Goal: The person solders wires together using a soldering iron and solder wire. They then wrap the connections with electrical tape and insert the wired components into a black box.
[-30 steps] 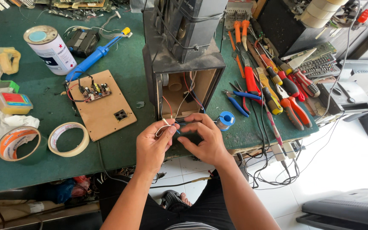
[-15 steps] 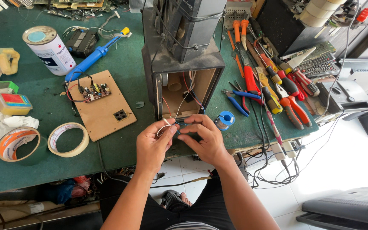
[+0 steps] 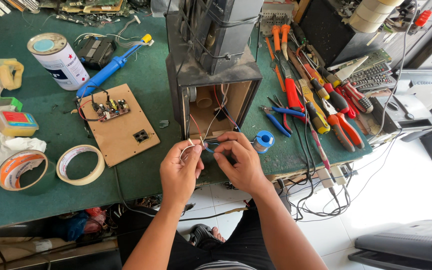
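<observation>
An open wooden speaker box [image 3: 215,97] lies on the green table [image 3: 141,175], its dark case facing me, with red, white and blue wires [image 3: 207,131] trailing out of it. My left hand [image 3: 180,172] pinches the ends of thin white wires at the box's front edge. My right hand [image 3: 240,160] meets it from the right, fingertips closed on the same wires, a blue lead looping between the two hands. Both hands hover just over the table edge.
A wooden panel with a small circuit board [image 3: 117,125] lies left of the box. Two tape rolls [image 3: 80,164], a tin can [image 3: 58,60] and a blue soldering tool [image 3: 111,67] sit further left. A solder spool [image 3: 263,141], pliers and screwdrivers [image 3: 321,107] crowd the right.
Both hands have stayed at the box's opening; the fingers have shifted slightly on the wires, working them together. Nothing else on the table has moved.
</observation>
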